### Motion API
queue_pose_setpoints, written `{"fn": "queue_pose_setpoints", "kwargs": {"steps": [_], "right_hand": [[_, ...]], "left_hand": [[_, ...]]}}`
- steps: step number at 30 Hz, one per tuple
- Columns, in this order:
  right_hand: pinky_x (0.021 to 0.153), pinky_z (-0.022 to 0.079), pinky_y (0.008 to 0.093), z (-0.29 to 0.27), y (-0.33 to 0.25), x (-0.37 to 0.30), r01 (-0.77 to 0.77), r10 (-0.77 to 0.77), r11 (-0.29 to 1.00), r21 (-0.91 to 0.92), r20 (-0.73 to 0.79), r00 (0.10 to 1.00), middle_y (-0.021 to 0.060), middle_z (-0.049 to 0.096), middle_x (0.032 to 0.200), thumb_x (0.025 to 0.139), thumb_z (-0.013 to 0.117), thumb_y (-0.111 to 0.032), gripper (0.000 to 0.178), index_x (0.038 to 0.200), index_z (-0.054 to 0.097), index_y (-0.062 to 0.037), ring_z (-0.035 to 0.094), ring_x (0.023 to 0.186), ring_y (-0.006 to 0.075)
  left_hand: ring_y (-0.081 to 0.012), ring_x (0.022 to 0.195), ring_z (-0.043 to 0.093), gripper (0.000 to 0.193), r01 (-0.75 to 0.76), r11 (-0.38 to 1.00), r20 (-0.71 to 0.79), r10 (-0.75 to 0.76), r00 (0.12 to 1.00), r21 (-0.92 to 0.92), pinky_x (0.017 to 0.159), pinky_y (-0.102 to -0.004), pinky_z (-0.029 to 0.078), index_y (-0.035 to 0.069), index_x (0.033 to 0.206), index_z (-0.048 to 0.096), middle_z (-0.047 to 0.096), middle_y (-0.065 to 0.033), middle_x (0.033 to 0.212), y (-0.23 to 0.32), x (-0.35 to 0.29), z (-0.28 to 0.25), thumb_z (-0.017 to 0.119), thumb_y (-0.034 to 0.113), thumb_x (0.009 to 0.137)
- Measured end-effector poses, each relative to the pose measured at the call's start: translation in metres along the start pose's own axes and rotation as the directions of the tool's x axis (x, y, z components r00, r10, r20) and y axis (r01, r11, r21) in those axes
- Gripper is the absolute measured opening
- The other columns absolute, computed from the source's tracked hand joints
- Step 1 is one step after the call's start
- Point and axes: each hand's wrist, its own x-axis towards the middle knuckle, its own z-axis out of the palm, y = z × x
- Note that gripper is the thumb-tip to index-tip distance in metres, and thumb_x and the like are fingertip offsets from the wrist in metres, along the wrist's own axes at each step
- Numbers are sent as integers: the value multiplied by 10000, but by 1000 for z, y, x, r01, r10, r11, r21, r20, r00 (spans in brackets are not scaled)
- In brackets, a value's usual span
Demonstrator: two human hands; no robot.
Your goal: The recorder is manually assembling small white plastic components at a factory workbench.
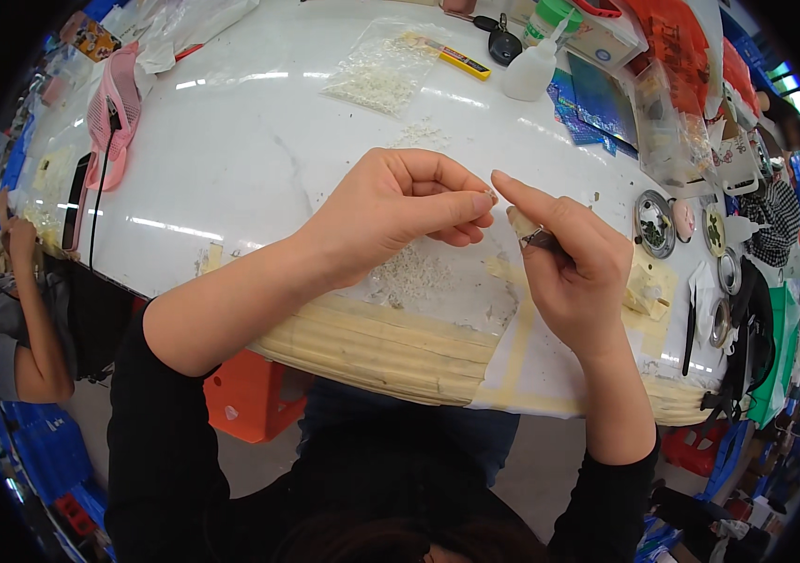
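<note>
Above the near part of the white table, my left hand (400, 206) is closed in a pinch. A tiny pale piece shows at its thumb and fingertip, too small to name. Facing it, my right hand (573, 253) has its index finger stretched toward that pinch. Pale tape wraps the right thumb, and a small dark metallic thing (539, 238) is tucked between this thumb and the curled fingers, mostly hidden. Loose white bits (409, 279) are scattered on the table below my hands. Farther off lies a clear plastic bag (372, 83) of similar white bits, beside a yellow cutter knife (464, 62).
Yellowish tape (372, 352) covers the table's near edge, with white paper (536, 361) to its right. Small metal dishes (654, 225) and black tweezers (690, 328) lie at right. A white squeeze bottle (529, 73) stands far right. At left are a pink pouch (119, 108) and another person's arm (34, 319).
</note>
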Motion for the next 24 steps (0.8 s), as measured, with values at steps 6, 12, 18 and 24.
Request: {"fn": "queue_pose_setpoints", "kwargs": {"steps": [6,12,18,24], "right_hand": [[508,443,283,2,3,1,21,-21,998,62,-4,1000,54,585,646,685,587,101,478,1092,712,-117,531,536,165],[491,385,225,-3,-4,3,-152,148,978,144,36,988,17,566,620,722,588,88,356,1013,706,-81,472,509,80],[477,313,192,-4,-7,2,-176,171,973,150,46,984,-38,453,535,754,616,49,219,940,668,-54,385,477,29],[474,241,191,3,-6,0,-276,270,880,388,70,960,-89,372,546,821,651,-3,137,952,660,-45,304,499,-1]], "left_hand": [[-130,791,679,168,9,1000,47,-9,999,8,720,-246,555,4,977,671,704,-85,886,-2,0,1,678,156,905],[-126,802,680,177,6,1000,54,-7,999,5,727,-245,557,5,991,667,704,-88,894,-1,-1,3,666,166,917],[-124,828,678,176,67,998,103,-66,992,-6,732,-236,553,16,1004,664,701,-82,899,-3,1,0,656,173,925],[-123,800,672,181,108,982,125,-88,988,-158,714,-235,547,18,1007,664,701,-77,903,-1,-1,3,658,179,924]]}}
